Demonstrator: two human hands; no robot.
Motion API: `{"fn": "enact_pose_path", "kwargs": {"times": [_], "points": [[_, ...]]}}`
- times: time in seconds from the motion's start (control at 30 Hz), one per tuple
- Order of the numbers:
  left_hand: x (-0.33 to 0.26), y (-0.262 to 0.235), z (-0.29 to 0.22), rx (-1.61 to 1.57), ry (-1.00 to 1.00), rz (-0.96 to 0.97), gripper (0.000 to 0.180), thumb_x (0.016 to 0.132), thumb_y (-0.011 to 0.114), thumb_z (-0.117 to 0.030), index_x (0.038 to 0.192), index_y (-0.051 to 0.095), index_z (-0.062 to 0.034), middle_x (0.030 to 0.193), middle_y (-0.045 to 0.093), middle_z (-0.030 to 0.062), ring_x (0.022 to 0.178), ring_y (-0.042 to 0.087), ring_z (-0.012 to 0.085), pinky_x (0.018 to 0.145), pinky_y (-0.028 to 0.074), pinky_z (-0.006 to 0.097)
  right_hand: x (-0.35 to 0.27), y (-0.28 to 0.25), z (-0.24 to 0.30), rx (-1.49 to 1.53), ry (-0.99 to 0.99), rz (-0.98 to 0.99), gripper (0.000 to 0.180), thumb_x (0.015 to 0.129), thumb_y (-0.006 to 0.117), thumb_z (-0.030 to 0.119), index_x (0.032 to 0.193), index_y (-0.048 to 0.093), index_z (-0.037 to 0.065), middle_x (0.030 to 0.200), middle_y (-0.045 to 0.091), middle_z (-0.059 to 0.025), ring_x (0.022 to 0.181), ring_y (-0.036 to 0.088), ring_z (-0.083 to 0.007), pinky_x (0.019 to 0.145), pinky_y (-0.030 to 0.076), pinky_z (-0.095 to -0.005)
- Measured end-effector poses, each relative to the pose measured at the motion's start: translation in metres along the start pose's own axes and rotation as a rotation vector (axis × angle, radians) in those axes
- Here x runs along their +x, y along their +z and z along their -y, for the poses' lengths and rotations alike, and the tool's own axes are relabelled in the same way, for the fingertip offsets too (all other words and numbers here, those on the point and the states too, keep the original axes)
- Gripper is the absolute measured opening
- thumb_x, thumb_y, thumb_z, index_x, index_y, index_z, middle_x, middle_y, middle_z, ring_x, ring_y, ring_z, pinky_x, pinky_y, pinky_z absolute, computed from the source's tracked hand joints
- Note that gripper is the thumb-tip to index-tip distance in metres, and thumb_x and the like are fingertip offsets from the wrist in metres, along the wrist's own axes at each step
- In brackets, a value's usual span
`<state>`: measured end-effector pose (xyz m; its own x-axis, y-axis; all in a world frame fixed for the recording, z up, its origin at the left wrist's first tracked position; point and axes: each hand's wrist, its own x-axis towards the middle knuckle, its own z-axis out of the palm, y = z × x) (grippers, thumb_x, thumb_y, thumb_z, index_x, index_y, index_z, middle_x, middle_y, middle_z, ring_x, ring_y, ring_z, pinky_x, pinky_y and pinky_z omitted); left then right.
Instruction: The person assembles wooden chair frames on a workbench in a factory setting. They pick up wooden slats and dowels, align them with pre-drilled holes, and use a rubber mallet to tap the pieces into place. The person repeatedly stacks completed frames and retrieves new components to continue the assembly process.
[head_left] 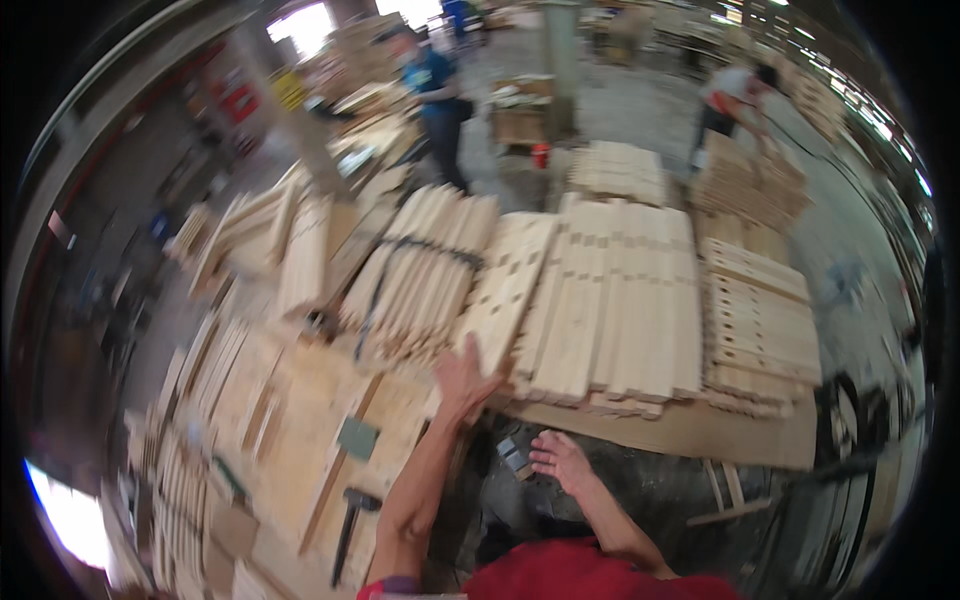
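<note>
Red shirt (600, 575) of the wearer at the lower edge, nearest the camera, with both bare forearms reaching forward from it. Left hand (463, 382): fingers spread, thumb set apart, laid at the near end of a pale slotted board (512, 275); whether it bears any weight cannot be told. Right hand (562, 462): fingers loosely bent and parted, nothing held, short of the stacks and touching none of them. The slotted board lies between a strapped bundle (425, 265) of narrow pieces on its left and a wide stack (620, 300) of boards on its right; whether other boards lie beneath it is unclear. Its long axis runs away from the wearer, leaning slightly to the right, with the near end at the left hand and the far end toward the open floor; its dark slots follow that length. As to progress, shaping of the slots appears done, and most pieces appear to be gathered in ordered stacks; a dark strap crosses the bundle, whereas none shows on the slotted board or the wide stack, so binding of these, if wanted, would be left. How many pieces remain to be handled cannot be judged. At lower left, a hammer (352, 520) and a green pad (357, 438) rest on the plywood-topped desk (300, 400).
</note>
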<state>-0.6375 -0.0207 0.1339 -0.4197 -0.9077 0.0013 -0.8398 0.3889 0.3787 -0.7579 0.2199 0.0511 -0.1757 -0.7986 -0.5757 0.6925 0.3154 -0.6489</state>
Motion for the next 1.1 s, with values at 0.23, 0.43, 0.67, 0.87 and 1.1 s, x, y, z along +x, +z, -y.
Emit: {"fn": "enact_pose_path", "kwargs": {"times": [0.23, 0.43, 0.67, 0.87, 1.1], "points": [[-0.164, -0.009, 0.065, -1.260, -0.075, 0.105, 0.106, 0.066, 0.082, -0.027, 0.157, 0.033, -0.0017, 0.152, 0.046, 0.0186, 0.140, 0.043, 0.0263, 0.120, 0.031, 0.036, -0.001, 0.019, -0.034, -0.297, 0.063, 0.133, 0.048, 0.099, 0.069, 0.034, 0.133, 0.055, 0.004, 0.118, 0.065, -0.0088, 0.096, 0.067, -0.0189, 0.076, 0.059, -0.0340], [-0.405, -0.031, 0.088, -0.867, -0.548, -0.480, 0.105, 0.063, 0.084, -0.029, 0.154, 0.037, -0.0035, 0.145, 0.047, 0.0201, 0.137, 0.045, 0.0347, 0.119, 0.033, 0.044, 0.003, 0.052, -0.071, -0.767, 0.249, 0.330, 0.039, 0.099, 0.070, 0.033, 0.126, 0.060, 0.006, 0.110, 0.066, -0.0037, 0.090, 0.067, -0.0149, 0.070, 0.058, -0.0298], [-0.583, -0.023, 0.159, -0.033, -1.240, -0.700, 0.097, 0.059, 0.087, -0.034, 0.143, 0.048, -0.0074, 0.124, 0.048, 0.0266, 0.114, 0.051, 0.0458, 0.099, 0.043, 0.054, 0.019, 0.109, -0.119, -1.033, 0.369, 0.543, 0.041, 0.097, 0.073, 0.030, 0.127, 0.060, 0.004, 0.103, 0.067, -0.0040, 0.089, 0.067, -0.0141, 0.070, 0.057, -0.0290], [-0.603, -0.020, 0.253, 0.205, -1.450, -0.646, 0.095, 0.063, 0.082, -0.041, 0.146, 0.047, -0.0114, 0.131, 0.046, 0.0293, 0.123, 0.046, 0.0481, 0.103, 0.038, 0.060, 0.021, 0.147, -0.163, -1.076, 0.448, 0.628, 0.047, 0.095, 0.074, 0.030, 0.130, 0.059, 0.003, 0.102, 0.068, -0.0038, 0.090, 0.067, -0.0137, 0.072, 0.057, -0.0286], [-0.530, -0.032, 0.291, 0.309, -1.485, -0.392, 0.124, 0.072, 0.077, -0.070, 0.164, 0.021, -0.0078, 0.166, 0.018, 0.0278, 0.154, 0.016, 0.0438, 0.119, 0.021, 0.065, 0.030, 0.107, -0.143, -1.022, 0.311, 0.512, 0.068, 0.092, 0.075, 0.049, 0.138, 0.056, 0.002, 0.125, 0.068, -0.0143, 0.107, 0.066, -0.0201, 0.082, 0.057, -0.0344]]}}
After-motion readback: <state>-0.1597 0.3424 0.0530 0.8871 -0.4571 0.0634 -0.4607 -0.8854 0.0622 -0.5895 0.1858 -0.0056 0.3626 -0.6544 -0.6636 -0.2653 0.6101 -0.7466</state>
